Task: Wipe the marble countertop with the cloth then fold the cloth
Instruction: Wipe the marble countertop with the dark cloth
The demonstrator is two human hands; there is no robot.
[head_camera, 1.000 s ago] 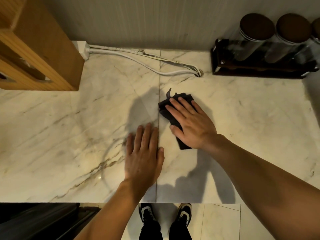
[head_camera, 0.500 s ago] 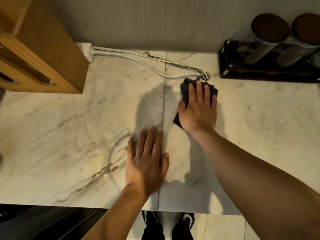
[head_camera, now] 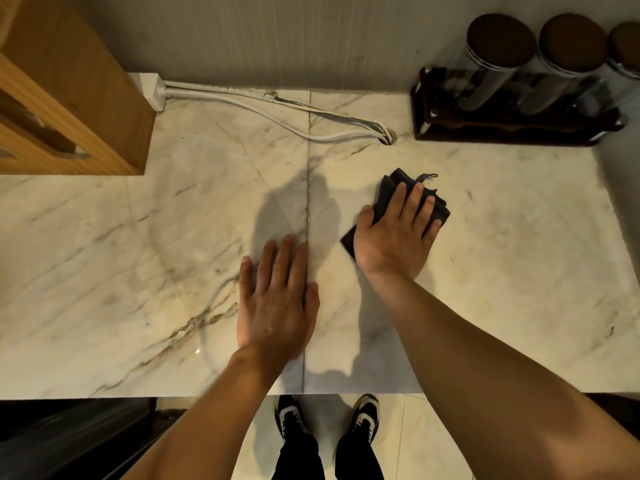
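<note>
The dark cloth [head_camera: 388, 199] lies bunched on the counter [head_camera: 138, 258], right of its seam, under the right hand [head_camera: 394, 237], whose fingers [head_camera: 417, 202] press flat on it, slightly spread. At 8 o'clock from it the left hand [head_camera: 277, 306] lies flat, fingers together. Jar rack [head_camera: 512, 126] at 1 o'clock, cables [head_camera: 277, 109] at 11

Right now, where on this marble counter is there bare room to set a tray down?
The widest bare patch is left of the left hand, below the wooden cabinet. A smaller one lies right of the right hand pressing the dark cloth, below the dark jar rack. The back edge is crowded by white cables.
</note>
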